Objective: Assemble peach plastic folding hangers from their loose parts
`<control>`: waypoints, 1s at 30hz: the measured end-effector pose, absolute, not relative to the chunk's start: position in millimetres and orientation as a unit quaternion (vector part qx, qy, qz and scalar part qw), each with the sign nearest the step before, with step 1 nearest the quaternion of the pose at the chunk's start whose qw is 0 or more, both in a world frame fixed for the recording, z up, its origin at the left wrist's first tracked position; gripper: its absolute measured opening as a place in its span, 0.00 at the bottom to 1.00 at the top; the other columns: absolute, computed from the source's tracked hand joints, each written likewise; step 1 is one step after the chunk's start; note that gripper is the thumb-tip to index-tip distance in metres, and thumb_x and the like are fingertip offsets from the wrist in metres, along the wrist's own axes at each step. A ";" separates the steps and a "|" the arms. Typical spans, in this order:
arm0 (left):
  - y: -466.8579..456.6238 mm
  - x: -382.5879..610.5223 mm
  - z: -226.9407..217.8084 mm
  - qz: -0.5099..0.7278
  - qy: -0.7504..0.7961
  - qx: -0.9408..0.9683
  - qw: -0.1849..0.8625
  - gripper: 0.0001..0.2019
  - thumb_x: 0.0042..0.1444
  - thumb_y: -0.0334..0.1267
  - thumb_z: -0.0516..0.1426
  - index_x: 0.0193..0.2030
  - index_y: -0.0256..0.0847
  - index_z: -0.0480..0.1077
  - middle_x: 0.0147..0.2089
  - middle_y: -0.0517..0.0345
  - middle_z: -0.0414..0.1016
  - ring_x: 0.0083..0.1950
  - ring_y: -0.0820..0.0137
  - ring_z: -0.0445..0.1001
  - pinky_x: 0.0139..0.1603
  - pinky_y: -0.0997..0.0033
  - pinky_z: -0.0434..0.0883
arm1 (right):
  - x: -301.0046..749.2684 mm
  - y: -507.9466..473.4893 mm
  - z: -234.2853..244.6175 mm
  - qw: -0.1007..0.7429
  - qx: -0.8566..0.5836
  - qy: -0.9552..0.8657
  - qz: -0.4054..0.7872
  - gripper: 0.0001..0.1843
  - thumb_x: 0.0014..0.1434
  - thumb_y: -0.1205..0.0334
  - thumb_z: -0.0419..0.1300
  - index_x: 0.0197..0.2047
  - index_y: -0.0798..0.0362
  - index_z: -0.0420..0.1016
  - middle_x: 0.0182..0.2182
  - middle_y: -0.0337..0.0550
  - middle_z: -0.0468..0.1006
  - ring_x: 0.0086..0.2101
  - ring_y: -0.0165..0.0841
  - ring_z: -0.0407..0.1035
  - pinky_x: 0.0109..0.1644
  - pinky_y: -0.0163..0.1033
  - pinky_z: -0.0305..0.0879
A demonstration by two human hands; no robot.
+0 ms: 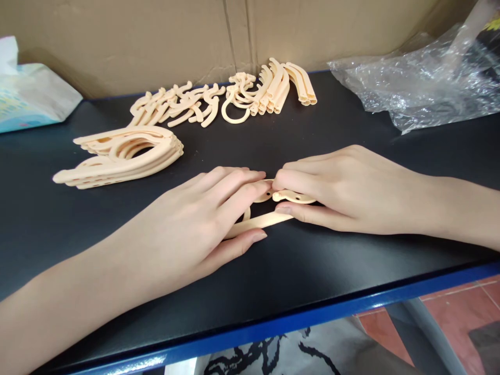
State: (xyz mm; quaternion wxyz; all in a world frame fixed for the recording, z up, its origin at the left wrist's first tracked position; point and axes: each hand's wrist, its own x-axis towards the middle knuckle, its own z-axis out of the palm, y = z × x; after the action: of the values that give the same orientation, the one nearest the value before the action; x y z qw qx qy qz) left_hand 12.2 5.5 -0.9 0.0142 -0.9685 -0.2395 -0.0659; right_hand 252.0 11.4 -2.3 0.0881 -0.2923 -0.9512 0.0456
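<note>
Both my hands rest on a black table and press on peach plastic hanger parts between them. My left hand lies over the left end of the parts, its fingers closed together on top and its thumb against a long thin bar. My right hand pinches the right end, fingers on top and thumb under a curved piece with a small hole. Most of the parts are hidden under my palms.
A stack of finished peach hangers lies at the left. Loose hook pieces and a bundle of curved arm pieces sit at the back. Crumpled clear plastic is at the right, a tissue pack at the far left, a cardboard wall behind.
</note>
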 end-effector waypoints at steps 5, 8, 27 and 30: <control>5.1 12.3 0.8 -0.061 -0.240 -0.969 0.019 0.19 0.68 0.42 0.49 0.60 0.32 0.64 0.59 0.44 0.69 0.60 0.58 0.69 0.59 0.58 0.68 | 251.1 11.6 -1.9 0.083 -0.296 -0.951 0.046 0.15 0.70 0.55 0.47 0.36 0.54 0.65 0.27 0.36 0.65 0.24 0.28 0.55 0.27 0.37 0.46; 4.7 12.7 1.7 -0.058 -0.243 -0.968 0.023 0.19 0.69 0.41 0.49 0.60 0.32 0.64 0.59 0.44 0.69 0.60 0.58 0.68 0.59 0.59 0.68 | 250.8 11.5 -1.9 0.085 -0.295 -0.951 0.042 0.14 0.70 0.55 0.47 0.36 0.54 0.65 0.27 0.37 0.65 0.24 0.28 0.56 0.27 0.37 0.46; 1.8 11.9 3.4 -0.045 -0.253 -0.966 0.017 0.20 0.68 0.40 0.49 0.62 0.30 0.63 0.61 0.42 0.68 0.62 0.56 0.67 0.61 0.56 0.68 | 249.8 10.0 0.1 0.074 -0.302 -0.949 0.041 0.18 0.71 0.54 0.44 0.39 0.55 0.69 0.30 0.42 0.72 0.25 0.30 0.59 0.28 0.38 0.46; 1.9 12.5 3.2 -0.044 -0.257 -0.965 0.012 0.20 0.68 0.40 0.50 0.62 0.30 0.63 0.61 0.42 0.69 0.62 0.56 0.68 0.61 0.56 0.68 | 249.8 10.1 -0.1 0.076 -0.302 -0.949 0.038 0.18 0.71 0.54 0.44 0.39 0.55 0.69 0.30 0.42 0.72 0.25 0.30 0.59 0.28 0.37 0.46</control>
State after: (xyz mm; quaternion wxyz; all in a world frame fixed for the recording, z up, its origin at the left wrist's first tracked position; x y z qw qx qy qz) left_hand 12.5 1.9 3.2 0.0119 -0.9654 -0.2566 -0.0441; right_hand 249.8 10.1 -0.1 0.0756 -0.3024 -0.9494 0.0382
